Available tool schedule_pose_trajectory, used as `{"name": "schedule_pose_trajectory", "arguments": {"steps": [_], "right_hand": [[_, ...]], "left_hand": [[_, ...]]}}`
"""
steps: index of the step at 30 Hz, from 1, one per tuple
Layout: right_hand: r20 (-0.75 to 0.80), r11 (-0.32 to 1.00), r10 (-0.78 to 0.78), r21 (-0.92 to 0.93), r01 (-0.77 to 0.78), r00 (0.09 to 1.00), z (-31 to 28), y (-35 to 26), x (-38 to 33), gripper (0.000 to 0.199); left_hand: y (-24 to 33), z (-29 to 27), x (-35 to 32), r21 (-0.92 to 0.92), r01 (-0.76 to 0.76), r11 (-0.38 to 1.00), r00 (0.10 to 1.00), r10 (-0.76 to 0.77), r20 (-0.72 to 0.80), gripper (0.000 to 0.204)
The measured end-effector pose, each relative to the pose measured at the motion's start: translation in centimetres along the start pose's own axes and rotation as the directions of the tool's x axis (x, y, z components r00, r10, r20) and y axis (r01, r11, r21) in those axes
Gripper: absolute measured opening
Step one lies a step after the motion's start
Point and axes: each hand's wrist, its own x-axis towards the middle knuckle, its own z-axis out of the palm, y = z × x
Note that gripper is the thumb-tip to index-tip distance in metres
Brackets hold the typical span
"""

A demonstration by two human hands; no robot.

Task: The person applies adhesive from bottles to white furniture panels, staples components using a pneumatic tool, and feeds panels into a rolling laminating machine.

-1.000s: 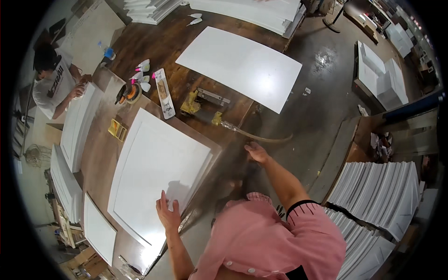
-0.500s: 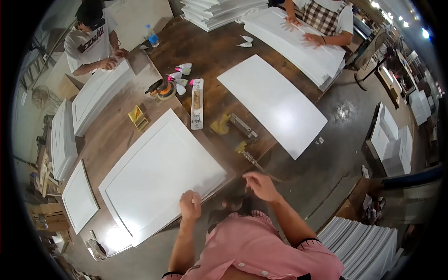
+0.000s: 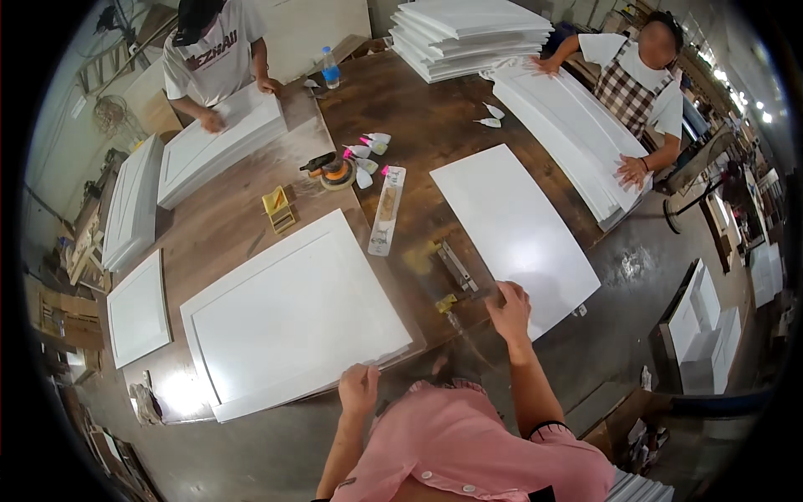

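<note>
My left hand point(image 3: 358, 389) is closed by the near right edge of a large white framed panel point(image 3: 293, 314), which lies on the brown worktable. Whether anything is inside that fist is hidden. At the near left edge of a plain white panel point(image 3: 519, 230), my right hand point(image 3: 510, 311) has its fingers bent together; what they grip, if anything, does not show. That panel rests partly on the table, its near right part jutting past the edge. Just left of my right hand lies a yellow and grey tool point(image 3: 454, 269) with a hose.
Across the table are an orange sander point(image 3: 336, 172), a yellow box point(image 3: 278, 209), several white glue bottles point(image 3: 365, 176) and a water bottle point(image 3: 330, 71). Two people handle stacked panels point(image 3: 222, 138) at the far left and far right. A smaller panel point(image 3: 140, 309) lies left.
My right hand has moved forward and right, to the plain panel's edge. The left hand stays closed by the framed panel. Both co-workers' hands have shifted on their stacks, and the view has tilted.
</note>
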Motion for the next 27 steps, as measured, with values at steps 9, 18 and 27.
{"name": "schedule_pose_trajectory", "arguments": {"steps": [9,18,27], "right_hand": [[-0.495,0.895,0.392,0.008,-0.447,0.776,-1.2,11.0,-2.1,0.075],[-0.321,0.636,0.711,0.674,-0.376,0.626,3.4,15.5,-1.6,0.07],[0.09,0.177,0.718,0.935,-0.306,0.69,3.2,15.1,-4.8,0.05]], "left_hand": [[0.4,0.3,1.9,0.071,0.117,0.991,0.992,-0.12,0.031,0.023],[0.6,0.4,4.3,-0.005,-0.067,0.998,0.986,0.067,0.151,0.012],[-0.6,-3.0,3.0,0.164,-0.13,0.978,0.991,0.121,0.063,0.042]]}}
